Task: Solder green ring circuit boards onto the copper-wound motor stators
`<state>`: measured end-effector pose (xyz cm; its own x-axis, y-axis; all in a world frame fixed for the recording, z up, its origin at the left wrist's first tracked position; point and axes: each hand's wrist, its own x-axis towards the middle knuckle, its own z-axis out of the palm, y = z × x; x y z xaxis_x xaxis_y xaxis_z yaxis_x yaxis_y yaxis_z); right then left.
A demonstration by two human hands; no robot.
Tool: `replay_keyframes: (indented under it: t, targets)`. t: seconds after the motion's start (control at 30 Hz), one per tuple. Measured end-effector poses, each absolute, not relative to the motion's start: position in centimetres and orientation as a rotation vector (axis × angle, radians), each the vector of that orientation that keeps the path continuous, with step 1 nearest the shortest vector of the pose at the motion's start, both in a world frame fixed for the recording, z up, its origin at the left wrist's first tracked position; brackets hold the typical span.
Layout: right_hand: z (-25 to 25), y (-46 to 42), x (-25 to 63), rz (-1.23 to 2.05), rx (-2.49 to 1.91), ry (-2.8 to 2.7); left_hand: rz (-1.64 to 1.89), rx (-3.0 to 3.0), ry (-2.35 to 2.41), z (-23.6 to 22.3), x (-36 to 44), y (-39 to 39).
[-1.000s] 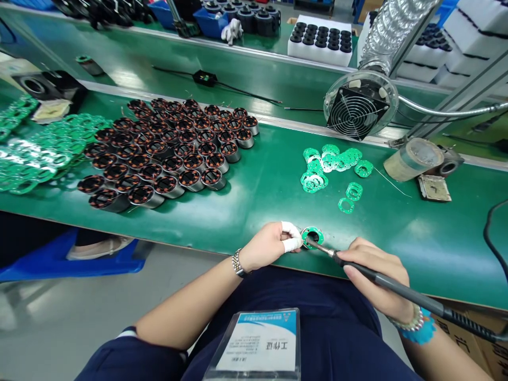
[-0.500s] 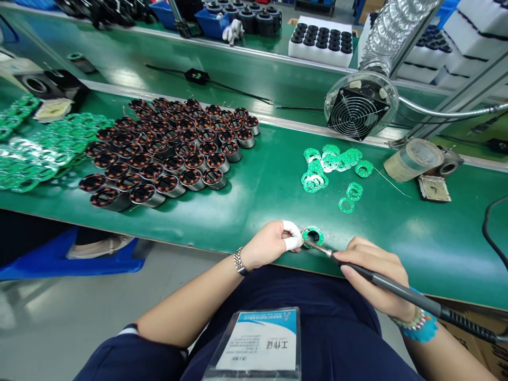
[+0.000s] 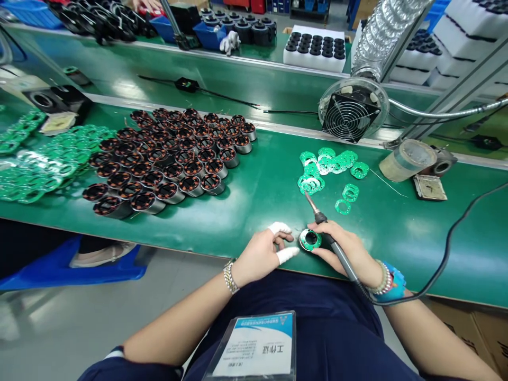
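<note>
Now the right hand firmly pinches a soldering iron, tip up, while the left hand curls loosely, its taped fingers empty, just beside a green-ringed motor stator on the green bench mat.
</note>
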<state>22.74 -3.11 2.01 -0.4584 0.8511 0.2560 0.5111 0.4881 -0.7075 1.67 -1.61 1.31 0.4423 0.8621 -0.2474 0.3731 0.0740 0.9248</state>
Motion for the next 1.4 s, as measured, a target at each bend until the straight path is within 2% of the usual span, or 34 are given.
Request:
replay_keyframes:
  t: [0.13, 0.23, 0.43, 0.63, 1.03, 1.4]
  targets:
    - [1.2, -4.5, 22.1, 0.628, -1.214, -2.012, 0.474, 2.051, 1.277, 0.6, 2.0, -3.1]
    - [0.7, -4.9, 21.9, 0.596, -1.203, -1.991, 0.494, 2.182, 1.242, 0.6, 1.9, -3.1]
    - [0.9, -4.8, 21.8, 0.551, -1.215, -2.023, 0.776, 1.879, 1.002, 1.2, 2.0, -1.9]
    - [1.1, -5.0, 21.7, 0.551, -1.215, -2.017, 0.666, 1.463, 0.91, 1.0, 2.9, -1.8]
    - [1.1, -5.1, 21.6, 0.568, -1.196, -1.998, 0.669, 1.45, 0.907, 0.9, 3.3, -1.5]
    - [2.0, -4.7, 20.4, 0.449, -1.069, -1.977, 0.648, 1.34, 0.859, 1.3, 3.1, -1.7]
